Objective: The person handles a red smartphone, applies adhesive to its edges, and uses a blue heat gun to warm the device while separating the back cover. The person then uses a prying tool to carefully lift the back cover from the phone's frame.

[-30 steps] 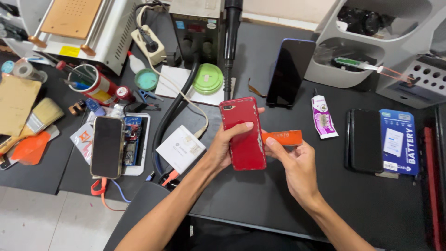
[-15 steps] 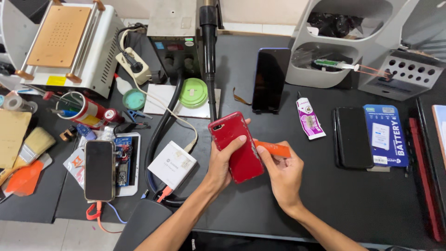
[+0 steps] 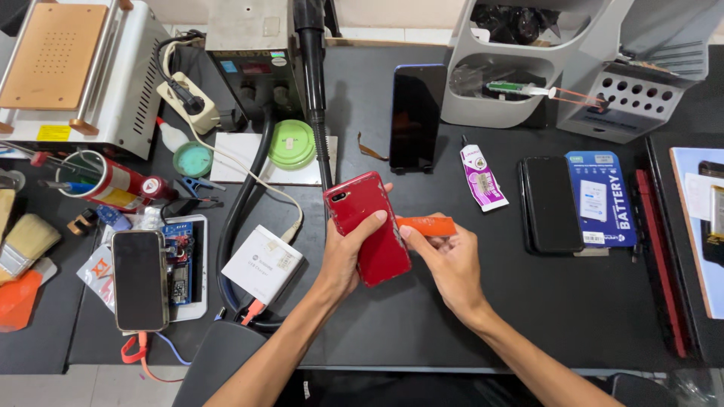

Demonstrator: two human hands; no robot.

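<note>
Left hand (image 3: pixel 348 260) grips red phone (image 3: pixel 369 226), back side up, above the dark surface (image 3: pixel 528 301). Right hand (image 3: pixel 445 260) pinches orange pry tool (image 3: pixel 428 224), now pressed tighter against the phone's right edge than a moment ago.

Four phones are in sight: one red phone (image 3: pixel 371 226) in the hands, one dark phone (image 3: pixel 417 117) leaning upright at the back, one black phone (image 3: pixel 552 203) lying flat to the right, and one phone (image 3: pixel 139 280) on the left with its screen dark. There is one orange pry tool (image 3: pixel 427 225), one glue tube (image 3: pixel 480 178), and one blue battery box (image 3: pixel 600 197). Two round lids sit near the back, one green lid (image 3: pixel 292 144) and one teal lid (image 3: pixel 191 159). One brush (image 3: pixel 24 244) lies at the far left.
</note>
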